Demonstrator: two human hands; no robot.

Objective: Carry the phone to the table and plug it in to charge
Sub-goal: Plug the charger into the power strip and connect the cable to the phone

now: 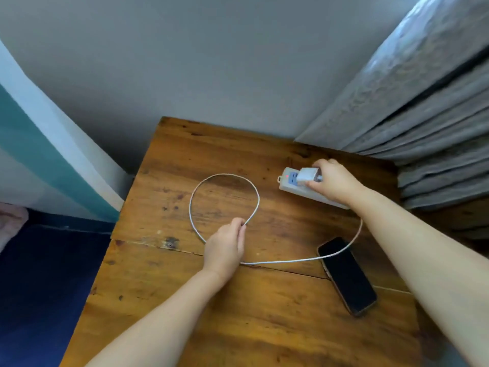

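A black phone lies face up on the wooden table, at the right. A white charging cable loops across the tabletop and runs over the phone's top end. My left hand pinches the cable near the loop's near side. My right hand grips a white charger block that sits at a socket of a white power strip with a red light on. Whether the cable's end is in the phone is hidden.
A grey wall stands behind the table. Grey curtains hang at the right, touching the table's far right corner. A dark blue floor lies to the left, below the table's edge.
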